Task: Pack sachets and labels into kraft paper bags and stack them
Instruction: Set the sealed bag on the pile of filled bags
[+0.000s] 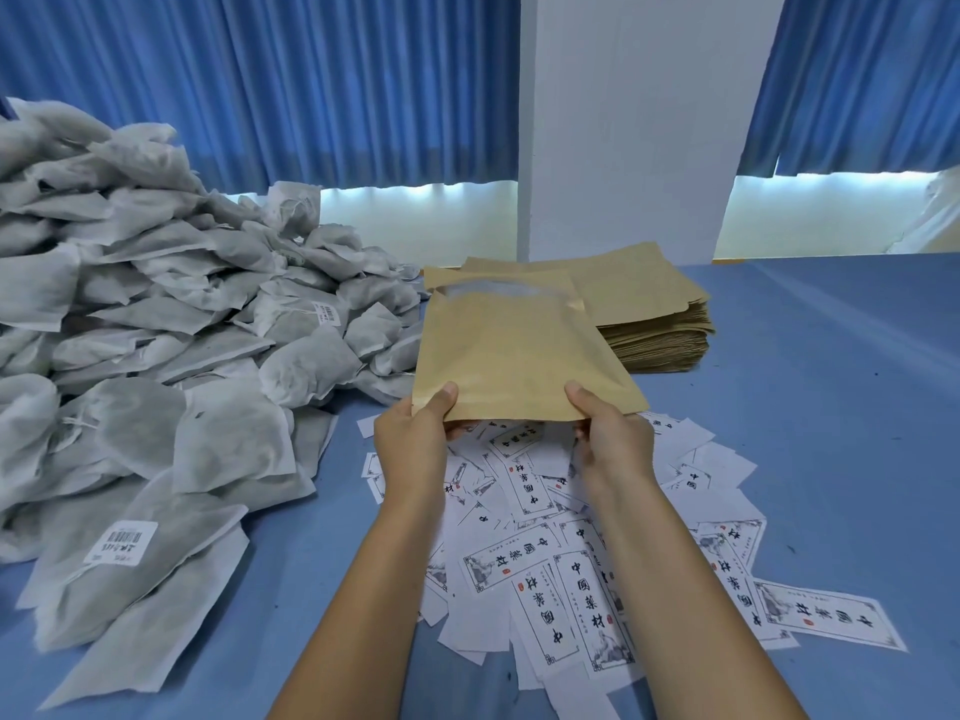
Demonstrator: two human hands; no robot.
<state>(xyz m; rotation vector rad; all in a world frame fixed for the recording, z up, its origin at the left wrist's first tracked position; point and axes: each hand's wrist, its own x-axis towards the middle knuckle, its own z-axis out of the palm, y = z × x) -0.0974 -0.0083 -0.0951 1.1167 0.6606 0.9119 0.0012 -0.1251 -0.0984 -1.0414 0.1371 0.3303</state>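
Labels (571, 589) printed 中國藥材 litter the bench (831, 407). Above them, left grip (415, 433) and right grip (613, 439) each pinch the near edge of the paper bag (519, 350).

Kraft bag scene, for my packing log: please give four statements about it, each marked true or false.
1. The left hand and right hand both hold one kraft bag by its near edge. True.
2. The sachet pile lies to the person's right. False: it lies to the left.
3. The printed labels lie spread on the table below the hands. True.
4. The spare kraft bags lie scattered. False: they form a stack behind the held bag.
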